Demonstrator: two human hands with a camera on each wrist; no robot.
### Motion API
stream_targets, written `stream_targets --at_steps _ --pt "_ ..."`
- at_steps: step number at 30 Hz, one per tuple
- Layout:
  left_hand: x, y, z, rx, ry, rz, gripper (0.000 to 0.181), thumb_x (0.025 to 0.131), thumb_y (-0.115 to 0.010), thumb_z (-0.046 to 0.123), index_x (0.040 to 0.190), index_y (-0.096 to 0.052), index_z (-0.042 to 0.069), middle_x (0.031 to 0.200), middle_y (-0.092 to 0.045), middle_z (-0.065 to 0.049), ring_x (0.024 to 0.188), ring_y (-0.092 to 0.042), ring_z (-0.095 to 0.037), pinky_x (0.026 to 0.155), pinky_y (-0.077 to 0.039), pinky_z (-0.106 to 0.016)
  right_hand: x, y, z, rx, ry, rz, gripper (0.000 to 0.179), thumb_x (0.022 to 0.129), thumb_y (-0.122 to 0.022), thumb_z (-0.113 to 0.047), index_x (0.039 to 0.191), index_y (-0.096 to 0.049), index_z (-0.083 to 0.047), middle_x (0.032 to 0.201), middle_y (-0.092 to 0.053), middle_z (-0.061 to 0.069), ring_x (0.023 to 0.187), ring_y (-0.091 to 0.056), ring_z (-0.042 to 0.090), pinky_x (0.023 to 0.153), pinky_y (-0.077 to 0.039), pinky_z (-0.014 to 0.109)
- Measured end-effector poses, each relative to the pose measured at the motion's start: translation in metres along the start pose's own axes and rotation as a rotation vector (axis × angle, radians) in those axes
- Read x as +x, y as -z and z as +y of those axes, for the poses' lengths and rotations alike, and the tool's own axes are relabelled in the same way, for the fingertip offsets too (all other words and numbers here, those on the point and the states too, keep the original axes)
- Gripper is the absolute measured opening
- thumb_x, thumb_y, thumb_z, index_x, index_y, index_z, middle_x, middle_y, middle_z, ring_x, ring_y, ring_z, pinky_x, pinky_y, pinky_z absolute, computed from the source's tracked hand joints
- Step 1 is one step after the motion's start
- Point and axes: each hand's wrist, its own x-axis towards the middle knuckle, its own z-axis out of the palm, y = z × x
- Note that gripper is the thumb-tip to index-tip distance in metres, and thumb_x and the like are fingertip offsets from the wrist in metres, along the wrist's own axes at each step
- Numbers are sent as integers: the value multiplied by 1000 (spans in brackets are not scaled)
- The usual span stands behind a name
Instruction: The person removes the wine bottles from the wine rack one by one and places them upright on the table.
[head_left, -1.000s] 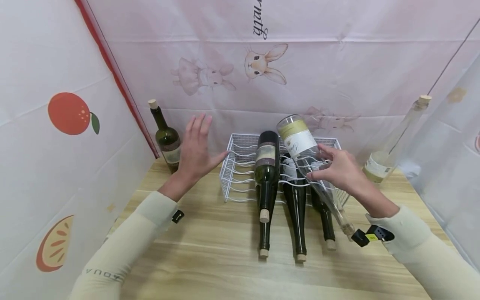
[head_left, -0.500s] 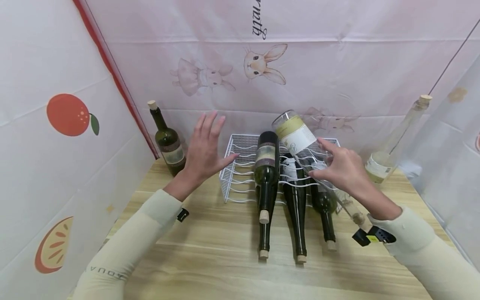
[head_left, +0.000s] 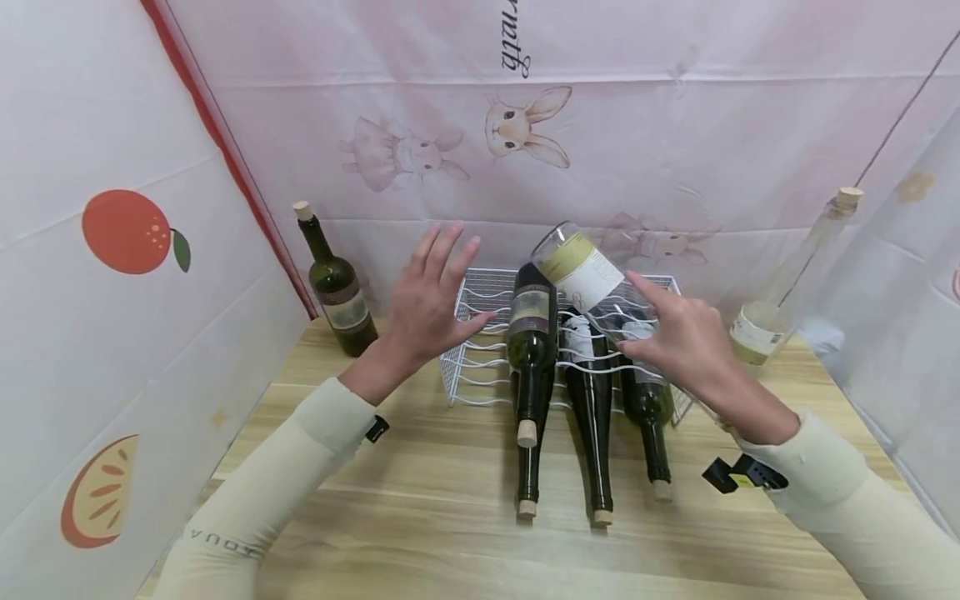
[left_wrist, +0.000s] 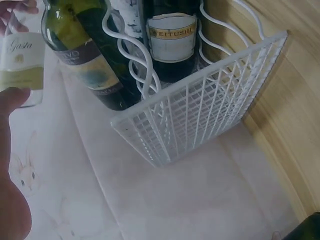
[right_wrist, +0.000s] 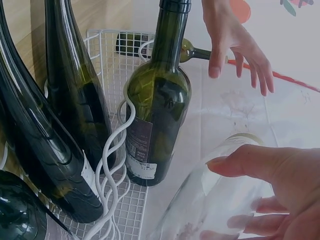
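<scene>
My right hand (head_left: pixel 686 342) grips a clear glass wine bottle (head_left: pixel 581 271) with a white and yellow-green label. The bottle slants above the right part of a white wire wine rack (head_left: pixel 452 367), its base toward the upper left, its neck mostly hidden behind my hand and wrist. My left hand (head_left: pixel 427 300) hovers empty over the rack's left end, fingers spread. A dark green corked bottle (head_left: pixel 532 342) lies on the upper tier, just beside the clear bottle's base. Below it, several dark bottles (head_left: pixel 590 425) lie with corked necks pointing toward me.
A corked green bottle (head_left: pixel 345 304) stands at the back left of the wooden table (head_left: pixel 420 517). Another clear corked bottle (head_left: pixel 757 333) stands at the back right. Printed cloth walls (head_left: pixel 645 150) enclose the table behind and at the sides.
My left hand has moved rightward, closer to the rack. The clear bottle's base has swung left toward the dark upper bottle, and its neck has passed behind my right wrist.
</scene>
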Motion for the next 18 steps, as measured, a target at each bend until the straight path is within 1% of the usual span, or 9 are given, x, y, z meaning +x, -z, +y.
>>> stream_targets --at_steps 4,6,7,9,12,13,14,16,18 --pt "2 1 4 13 -32 8 111 71 -91 54 156 -37 7 161 -41 -23 148 -39 -49 126 -35 -53 0 -2 -2 -13 57 43 99 68 -92 -10 156 -46 -10 113 -73 31 49 -45 16 53 -45 32" --pt "3 1 6 17 -45 8 111 70 -91 53 156 -37 8 161 -41 -23 149 -38 -49 126 -35 -53 -1 -3 -4 -18 81 58 99 67 -93 -8 155 -47 -9 116 -73 32 47 -44 17 53 -45 33" --pt "3 2 7 20 -49 8 110 71 -91 53 156 -38 8 161 -41 -23 149 -38 -49 125 -35 -53 -2 -3 -5 -22 92 67 98 67 -93 -8 154 -48 -9 119 -72 31 48 -45 17 55 -46 34" --pt "4 2 9 27 -56 3 110 71 -90 53 156 -38 8 162 -40 -23 150 -37 -49 125 -35 -53 -3 -4 -7 -21 109 81 98 66 -93 -6 154 -49 -10 122 -72 29 51 -52 20 55 -49 37" --pt "5 3 12 43 -64 -2 107 73 -88 55 156 -38 9 162 -40 -23 150 -37 -50 125 -35 -54 -4 -5 -10 -18 140 97 98 66 -93 -5 154 -49 -12 133 -68 25 58 -61 25 61 -56 44" --pt "5 4 13 49 -68 -2 106 74 -87 56 156 -38 9 162 -40 -23 149 -38 -50 125 -35 -54 -4 -5 -11 -21 156 106 99 66 -93 -5 154 -49 -12 138 -66 23 64 -66 28 65 -58 46" --pt "6 4 14 51 -73 -2 106 75 -86 56 156 -38 9 163 -40 -22 149 -38 -50 125 -35 -54 -5 -6 -12 -22 169 112 99 66 -93 -4 154 -49 -12 141 -64 22 67 -68 30 66 -59 47" --pt "7 5 17 51 -86 9 104 75 -86 57 156 -39 10 162 -41 -22 149 -38 -50 125 -36 -54 -5 -7 -13 -19 196 125 99 66 -93 -2 154 -49 -12 145 -61 20 71 -71 34 68 -61 48" --pt "8 5 19 45 -100 25 103 75 -86 57 155 -41 10 161 -42 -22 149 -39 -51 125 -36 -54 -5 -8 -14 -24 224 139 99 66 -92 0 154 -49 -11 148 -59 19 81 -73 40 70 -62 49"
